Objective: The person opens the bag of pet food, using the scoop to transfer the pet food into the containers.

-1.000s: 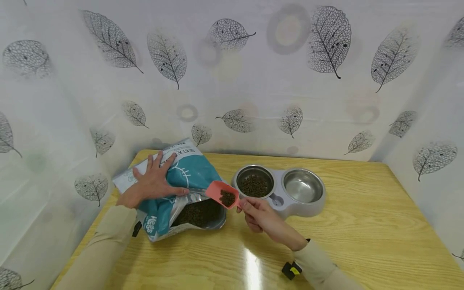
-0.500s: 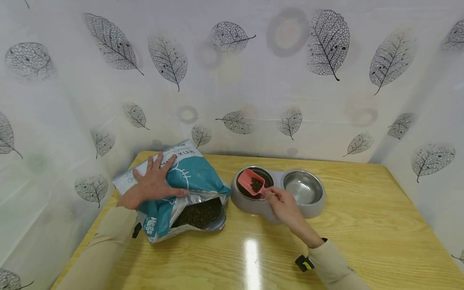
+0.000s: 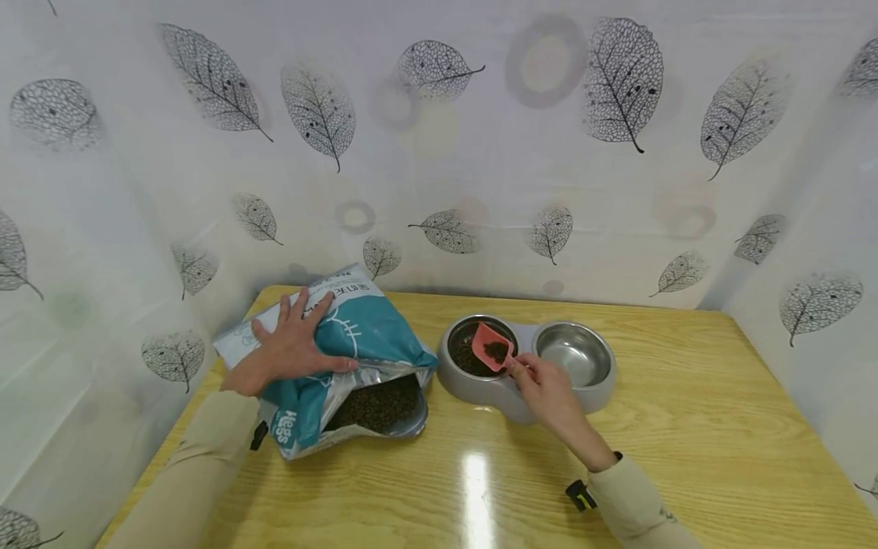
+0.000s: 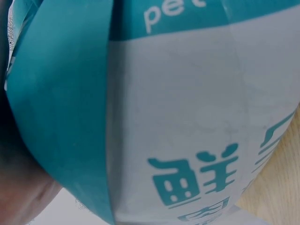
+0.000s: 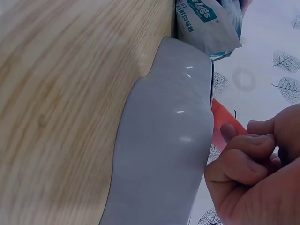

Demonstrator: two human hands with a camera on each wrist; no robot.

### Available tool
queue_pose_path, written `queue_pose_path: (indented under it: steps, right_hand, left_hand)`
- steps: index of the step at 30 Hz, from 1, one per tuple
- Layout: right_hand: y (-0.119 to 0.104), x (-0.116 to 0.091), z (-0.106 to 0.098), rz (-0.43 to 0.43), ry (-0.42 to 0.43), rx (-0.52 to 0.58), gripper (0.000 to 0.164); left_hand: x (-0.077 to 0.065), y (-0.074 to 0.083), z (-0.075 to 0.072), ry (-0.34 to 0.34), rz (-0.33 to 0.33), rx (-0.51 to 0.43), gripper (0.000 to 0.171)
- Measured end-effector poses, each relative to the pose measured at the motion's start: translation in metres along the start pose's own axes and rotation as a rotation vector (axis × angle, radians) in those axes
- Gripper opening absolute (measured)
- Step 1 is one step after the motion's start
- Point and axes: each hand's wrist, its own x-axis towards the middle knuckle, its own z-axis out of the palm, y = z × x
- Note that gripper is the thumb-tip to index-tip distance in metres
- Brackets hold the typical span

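My left hand [image 3: 293, 347] rests with spread fingers on a teal and white pet food bag [image 3: 373, 324] lying on its side. The bag's mouth gapes toward the front, and brown kibble [image 3: 380, 404] shows inside. My right hand [image 3: 549, 389] pinches the handle of a pink scoop [image 3: 483, 339], tilted over the left steel bowl [image 3: 449, 358] of a grey double feeder [image 3: 473, 393]. Some kibble lies in the scoop, and more covers the bottom of that bowl. In the right wrist view, curled fingers [image 5: 239, 164] hold the scoop beside the feeder's outer wall.
The right steel bowl [image 3: 576, 354] of the feeder has a bare, shiny bottom. All stands on a wooden table [image 3: 686, 427], whose back edge meets a leaf-patterned sheet [image 3: 466, 152]. The bag sits close to the table's left edge.
My right hand has carried the scoop rightward from beside the bag's mouth to over the left bowl, where the scoop has tipped further. The left hand has stayed on the bag.
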Motion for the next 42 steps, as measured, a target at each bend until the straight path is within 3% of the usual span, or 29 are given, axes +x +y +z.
queue_pose_path:
  steps: [8, 12, 23, 29, 37, 42]
  right_hand:
    - [0.002, -0.002, 0.002, -0.135, 0.071, -0.142, 0.029]
    - [0.003, -0.004, 0.002, -0.212, 0.104, -0.240, 0.025]
    - [0.001, -0.003, 0.009, -0.278, 0.137, -0.472, 0.025]
    - [-0.003, -0.001, 0.012, -0.287, 0.097, -0.493, 0.026]
    - [0.004, -0.005, 0.006, -0.375, 0.226, -0.578, 0.020]
    - [0.005, -0.007, 0.002, -0.322, 0.175, -0.415, 0.018]
  left_hand:
    - [-0.001, 0.001, -0.001, -0.003, -0.002, 0.001, 0.130]
    - [-0.002, 0.002, -0.002, -0.002, -0.001, 0.003, 0.129]
    - [-0.001, 0.001, -0.001, 0.003, 0.004, 0.004, 0.129]
    - [0.000, 0.001, -0.002, 0.001, -0.001, 0.006, 0.129]
    - [-0.001, 0.001, -0.002, -0.003, -0.005, 0.013, 0.130]
    - [-0.001, 0.001, -0.001, 0.003, -0.001, 0.006, 0.129]
